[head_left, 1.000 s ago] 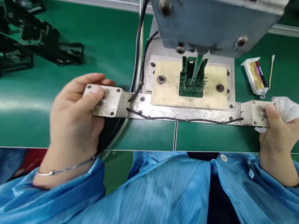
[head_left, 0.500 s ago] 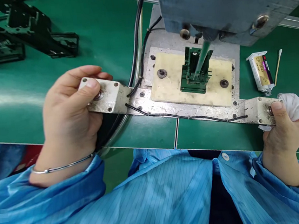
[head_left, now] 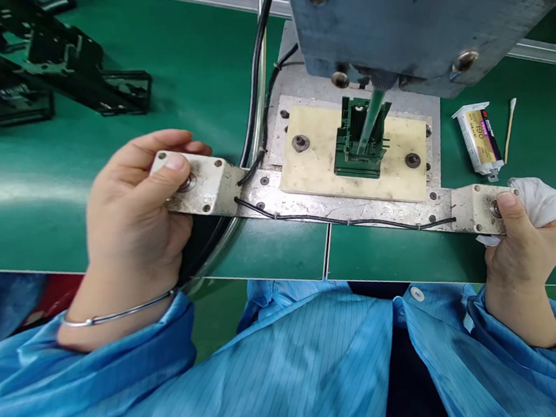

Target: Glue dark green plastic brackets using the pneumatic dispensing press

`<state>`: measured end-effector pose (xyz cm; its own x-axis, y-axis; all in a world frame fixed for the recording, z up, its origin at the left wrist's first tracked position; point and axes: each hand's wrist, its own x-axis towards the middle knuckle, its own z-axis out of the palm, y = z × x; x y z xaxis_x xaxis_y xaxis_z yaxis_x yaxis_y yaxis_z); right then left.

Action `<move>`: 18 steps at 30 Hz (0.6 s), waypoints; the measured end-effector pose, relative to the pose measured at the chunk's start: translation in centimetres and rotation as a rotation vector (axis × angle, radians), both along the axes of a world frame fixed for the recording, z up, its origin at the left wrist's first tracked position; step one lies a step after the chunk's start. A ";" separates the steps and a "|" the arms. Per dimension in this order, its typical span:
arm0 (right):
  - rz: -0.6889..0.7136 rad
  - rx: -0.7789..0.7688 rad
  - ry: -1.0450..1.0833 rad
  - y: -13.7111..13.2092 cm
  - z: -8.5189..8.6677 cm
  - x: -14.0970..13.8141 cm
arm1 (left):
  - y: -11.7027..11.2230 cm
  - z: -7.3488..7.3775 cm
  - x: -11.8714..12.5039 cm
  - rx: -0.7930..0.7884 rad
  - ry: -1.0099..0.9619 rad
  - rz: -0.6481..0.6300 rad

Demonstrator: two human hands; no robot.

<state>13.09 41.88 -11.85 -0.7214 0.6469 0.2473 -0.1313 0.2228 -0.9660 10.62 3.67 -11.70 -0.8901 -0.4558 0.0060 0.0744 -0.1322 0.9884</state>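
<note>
My left hand point(head_left: 135, 206) is wrapped round the left white button box point(head_left: 219, 181), its thumb on the round metal button. At the other end of the metal bar, the thumb of my right hand point(head_left: 524, 240) lies on the button of the right button box point(head_left: 465, 207). That hand also holds a crumpled white cloth point(head_left: 542, 199); its fingers are partly hidden. Between my hands, a dark green plastic part point(head_left: 360, 168) sits in a cream fixture plate point(head_left: 304, 173). A rod point(head_left: 372, 121) comes down from the press head onto the part; the exact contact is unclear.
The grey press head point(head_left: 412, 25) overhangs the fixture. A two-barrel adhesive cartridge point(head_left: 478, 140) and a cotton swab point(head_left: 510, 130) lie at right. Black frames point(head_left: 67, 65) stand at upper left. Black cables point(head_left: 253, 80) run beside the fixture on the green table point(head_left: 185, 60).
The view has shifted slightly, so the bench items sit a little lower in the picture. Both thumbs stay on the buttons, and the rod stays down at the green part.
</note>
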 end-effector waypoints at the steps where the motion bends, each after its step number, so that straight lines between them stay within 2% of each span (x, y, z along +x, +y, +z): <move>1: -0.006 0.003 -0.006 0.0 -0.1 0.0 | 0.0 0.0 0.0 0.001 -0.003 0.001; 12: -0.069 -0.017 -0.062 0.2 -0.5 0.1 | 0.0 0.4 0.2 0.001 -0.074 0.017; 18: -0.071 0.025 -0.132 0.6 -1.2 0.6 | 0.3 0.7 0.3 0.066 -0.145 0.050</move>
